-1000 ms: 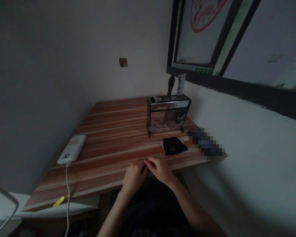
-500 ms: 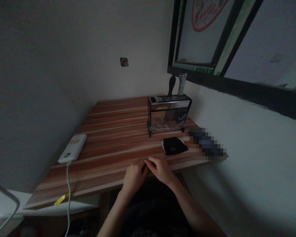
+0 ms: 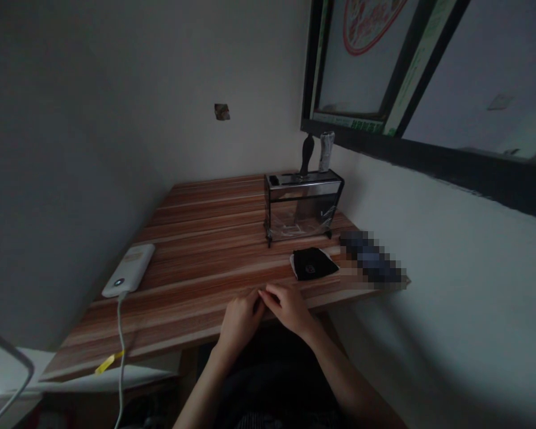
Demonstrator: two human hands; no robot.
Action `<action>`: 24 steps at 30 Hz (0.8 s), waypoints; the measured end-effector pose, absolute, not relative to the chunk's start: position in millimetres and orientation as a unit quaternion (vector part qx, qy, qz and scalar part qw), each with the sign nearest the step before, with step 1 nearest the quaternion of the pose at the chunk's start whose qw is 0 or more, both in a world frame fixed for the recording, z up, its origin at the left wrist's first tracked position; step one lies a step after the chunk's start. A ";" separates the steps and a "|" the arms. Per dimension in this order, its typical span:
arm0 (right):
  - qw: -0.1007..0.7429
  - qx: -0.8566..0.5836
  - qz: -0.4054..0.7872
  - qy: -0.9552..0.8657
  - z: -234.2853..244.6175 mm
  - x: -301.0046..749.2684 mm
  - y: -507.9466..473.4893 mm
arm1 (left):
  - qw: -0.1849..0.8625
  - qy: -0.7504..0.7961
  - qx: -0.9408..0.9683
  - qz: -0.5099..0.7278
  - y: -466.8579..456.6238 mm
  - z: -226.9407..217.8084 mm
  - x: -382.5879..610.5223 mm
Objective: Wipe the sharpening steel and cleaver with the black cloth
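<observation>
My left hand and my right hand rest at the front edge of the wooden table, touching each other at the fingers. Both are closed, the fingers curled in, and nothing shows in either one. Their palms are turned away from view. Just beyond my right hand lies a folded black cloth item with a small logo and a pale edge. Behind it stands a knife block with clear sides, holding a black-handled knife and another handle wrapped in plastic.
A white power bank lies at the left, its cable hanging over the front edge with a yellow tag. A pixelated dark object lies at the right corner. Walls border the table; a dark-framed window is at the right.
The whole view has shifted very slightly, so everything sits a little further left. My hands keep the same pose, and nothing on the table has been moved.
</observation>
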State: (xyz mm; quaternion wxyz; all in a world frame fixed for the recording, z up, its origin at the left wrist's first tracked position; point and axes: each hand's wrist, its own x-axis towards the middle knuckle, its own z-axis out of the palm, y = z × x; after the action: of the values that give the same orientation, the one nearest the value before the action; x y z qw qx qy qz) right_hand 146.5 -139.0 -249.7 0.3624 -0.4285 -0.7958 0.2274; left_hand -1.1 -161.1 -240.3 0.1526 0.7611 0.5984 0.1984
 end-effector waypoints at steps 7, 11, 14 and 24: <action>0.370 -0.420 0.236 -0.795 -248.7 147.4 -139.4 | 0.177 0.597 0.747 0.230 -159.8 -240.5 -2.0; 0.390 -0.402 0.291 -0.776 -244.6 150.1 -139.7 | 0.215 0.581 0.725 0.301 -158.6 -237.9 -4.9; 0.405 -0.386 0.351 -0.751 -235.6 158.4 -142.8 | 0.229 0.564 0.711 0.351 -155.8 -227.6 -10.0; 0.562 -0.398 0.285 -0.666 -156.7 255.7 -88.9 | 0.203 0.487 0.689 0.497 -93.0 -153.6 -25.8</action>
State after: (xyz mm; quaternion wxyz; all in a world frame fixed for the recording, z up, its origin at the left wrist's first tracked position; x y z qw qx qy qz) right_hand 255.7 -88.9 -156.7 0.5625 -0.3979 -0.6663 0.2851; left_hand -25.8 -93.0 -153.6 0.2033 0.6890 0.4867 0.4970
